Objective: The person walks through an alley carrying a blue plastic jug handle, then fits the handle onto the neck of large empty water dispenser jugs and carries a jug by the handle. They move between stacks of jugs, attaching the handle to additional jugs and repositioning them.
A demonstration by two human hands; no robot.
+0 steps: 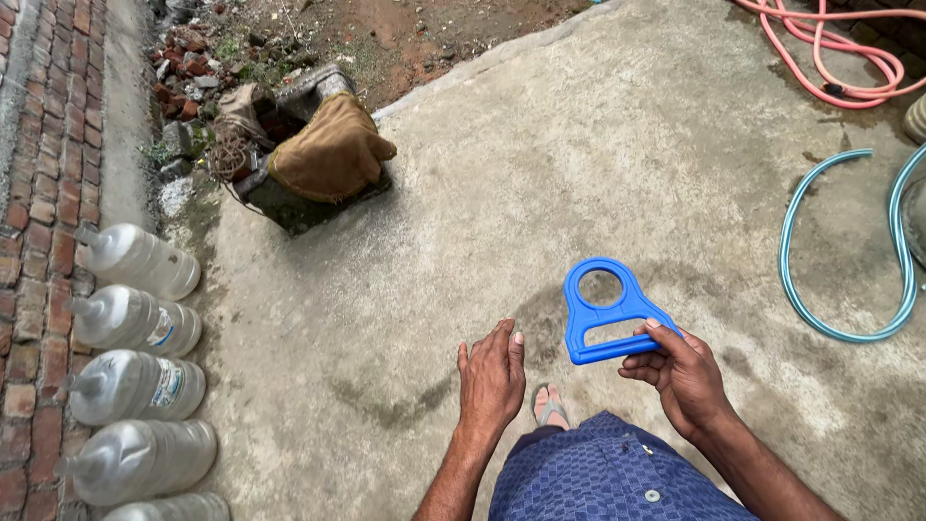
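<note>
Beside five clear jugs (135, 386), blue handle (606, 311)

Five large clear plastic water jugs (135, 371) lie on their sides in a row against the brick wall (39, 193), necks toward the wall. Paper labels, white with blue and red print, show on the second jug (162, 326) and third jug (170, 382) from the far end
</note>
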